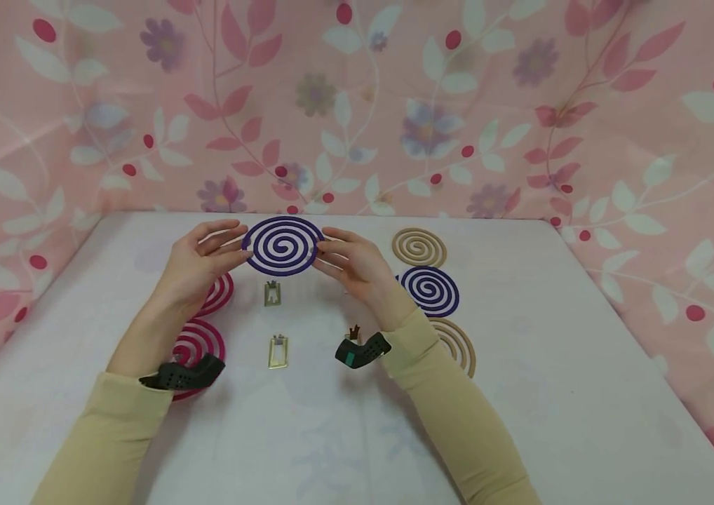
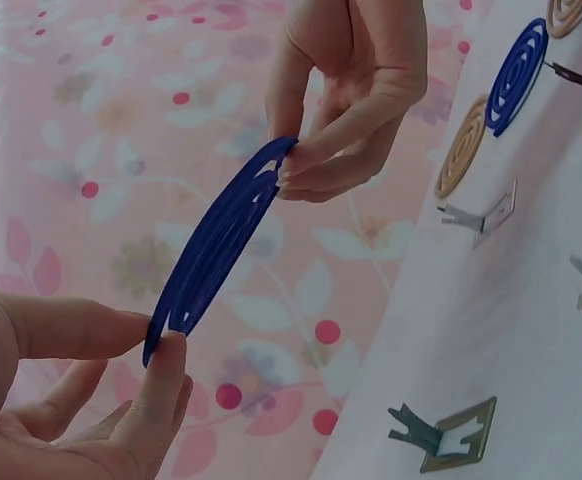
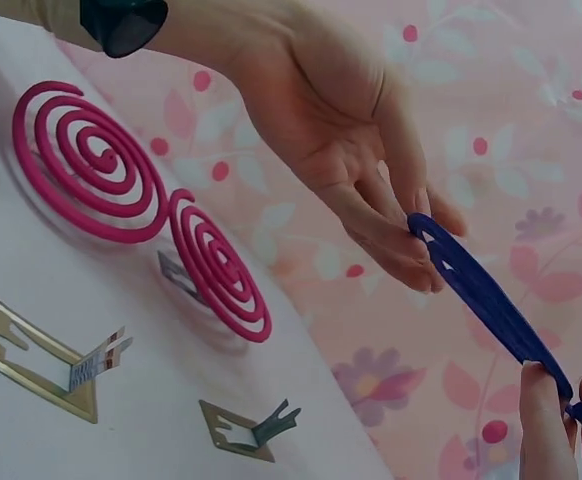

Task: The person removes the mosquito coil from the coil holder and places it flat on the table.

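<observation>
A dark blue mosquito coil (image 1: 283,245) is held up above the far part of the table, its spiral facing the head view. My left hand (image 1: 191,265) pinches its left edge between thumb and fingers. At the opposite edge, my right hand (image 1: 365,270) pinches it the same way. Both wrist views show the coil (image 2: 216,245) nearly edge-on, with fingertips at each end. Below it on the table lie small metal coil stands, one (image 1: 273,304) just under the coil and another (image 1: 278,365) nearer. A third stand (image 1: 354,332) is partly hidden by the right wrist.
Two pink coils (image 3: 93,165) lie on the left, partly behind my left arm. On the right, a tan coil (image 1: 419,246), a blue coil (image 1: 429,290) and another tan coil (image 1: 467,347) form a column. A white cloth covers the table (image 1: 584,421); floral fabric (image 1: 489,126) hangs behind.
</observation>
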Demonstrator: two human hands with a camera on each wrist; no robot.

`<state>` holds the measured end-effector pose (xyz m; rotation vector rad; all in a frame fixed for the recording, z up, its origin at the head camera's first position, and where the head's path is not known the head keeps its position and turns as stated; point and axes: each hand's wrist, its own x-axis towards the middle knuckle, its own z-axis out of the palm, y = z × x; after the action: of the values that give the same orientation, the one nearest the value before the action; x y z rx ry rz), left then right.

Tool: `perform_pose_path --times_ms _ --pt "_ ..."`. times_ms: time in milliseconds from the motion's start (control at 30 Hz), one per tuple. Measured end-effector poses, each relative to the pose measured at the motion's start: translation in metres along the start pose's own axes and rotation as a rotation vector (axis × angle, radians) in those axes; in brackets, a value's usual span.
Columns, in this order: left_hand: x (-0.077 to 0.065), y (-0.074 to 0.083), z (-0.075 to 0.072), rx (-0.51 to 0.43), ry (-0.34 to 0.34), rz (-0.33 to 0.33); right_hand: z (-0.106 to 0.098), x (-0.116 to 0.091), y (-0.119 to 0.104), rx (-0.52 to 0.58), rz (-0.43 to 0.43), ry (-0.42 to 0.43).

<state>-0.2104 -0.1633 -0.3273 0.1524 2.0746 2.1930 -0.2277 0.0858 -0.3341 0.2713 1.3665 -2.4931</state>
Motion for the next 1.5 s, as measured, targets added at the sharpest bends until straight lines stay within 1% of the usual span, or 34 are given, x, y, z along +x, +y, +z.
perform_pose_path --times_ms 67,133,167,267,367,467,567,700,833,933,1067,1233,1367,1500 --pt "-0.002 0.004 0.004 -0.097 0.01 -0.005 0.0 -0.003 -0.004 0.005 -0.013 -0.004" --pt "-0.004 0.008 0.007 -0.205 0.005 -0.017 0.0 -0.005 -0.008 0.021 -0.016 -0.004" --pt "-0.004 0.009 0.008 -0.243 0.0 -0.023 0.0 -0.007 -0.01 0.026 -0.016 -0.006" --pt "-0.007 0.013 0.013 -0.33 -0.024 -0.034 0.0 -0.009 -0.015 0.037 -0.017 -0.008" --pt "-0.01 0.015 0.019 -0.4 -0.043 -0.018 0.0 -0.011 -0.02 0.045 -0.025 -0.01" --pt "-0.014 0.017 0.028 -0.453 -0.037 0.006 -0.003 -0.014 -0.023 0.038 -0.035 -0.015" --pt "-0.017 0.017 0.039 -0.448 -0.011 0.008 -0.009 -0.017 -0.027 0.022 -0.035 -0.018" --pt "-0.019 0.016 0.055 -0.411 0.016 -0.028 -0.023 -0.025 -0.032 0.024 -0.024 -0.027" --pt "-0.017 0.014 0.073 -0.384 0.022 -0.075 -0.039 -0.034 -0.041 0.019 -0.034 -0.03" --pt "-0.015 0.013 0.087 -0.392 0.027 -0.097 -0.05 -0.04 -0.049 -0.001 -0.056 -0.03" --pt "-0.01 0.009 0.105 -0.436 0.035 -0.096 -0.065 -0.046 -0.058 0.0 -0.079 -0.029" --pt "-0.004 0.0 0.129 -0.452 0.056 -0.085 -0.085 -0.049 -0.065 0.016 -0.085 -0.013" --pt "0.002 -0.007 0.147 -0.481 0.093 -0.077 -0.101 -0.05 -0.07 0.008 -0.093 -0.004" --pt "0.007 -0.011 0.165 -0.529 0.133 -0.054 -0.115 -0.051 -0.076 -0.001 -0.108 0.013"
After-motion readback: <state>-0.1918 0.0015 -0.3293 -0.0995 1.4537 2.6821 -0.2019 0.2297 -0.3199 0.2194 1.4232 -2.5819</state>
